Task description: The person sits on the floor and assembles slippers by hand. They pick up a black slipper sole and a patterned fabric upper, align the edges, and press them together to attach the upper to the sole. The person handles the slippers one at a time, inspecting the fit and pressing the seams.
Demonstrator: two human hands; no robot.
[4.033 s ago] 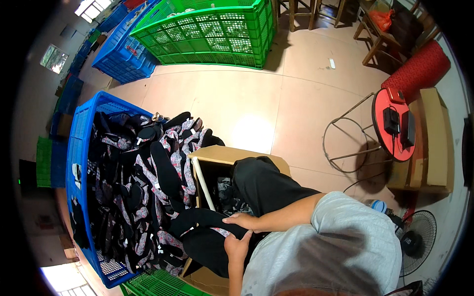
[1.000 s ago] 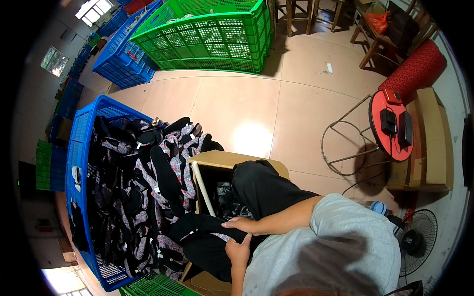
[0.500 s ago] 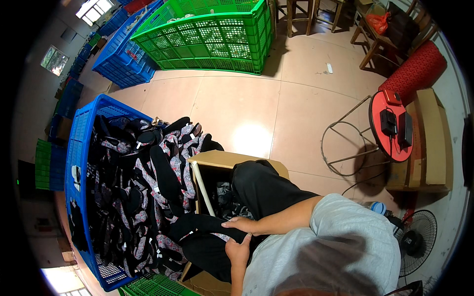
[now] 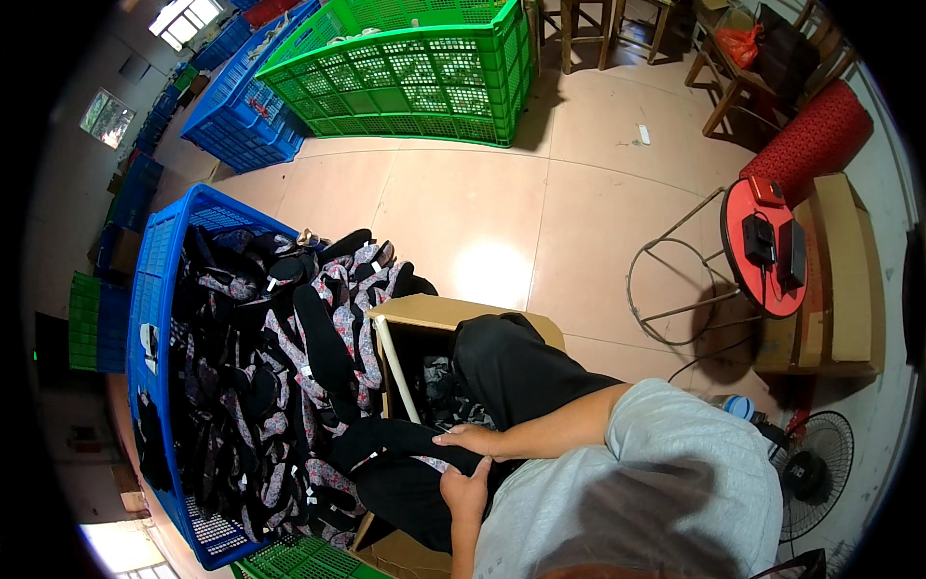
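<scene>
My right hand (image 4: 470,440) is closed on a black slipper (image 4: 386,436) with a pale floral-patterned edge, its thumb lying on the upper side. Just below it, my left hand (image 4: 467,489) grips the same slipper near its end, thumb raised; its other fingers are mostly hidden. The slipper points left, above my black-trousered leg. Beside it, a blue plastic crate (image 4: 159,280) holds a heap of black and floral slippers (image 4: 323,333). Some slippers spill over the crate's right side, close to the one in my hands.
An open cardboard box (image 4: 463,311) with a pale bar (image 4: 395,367) stands by my legs, dark items inside. A big green crate (image 4: 405,87) stands ahead. At right are a red round stool (image 4: 738,232) bearing small black devices, and a fan (image 4: 815,473).
</scene>
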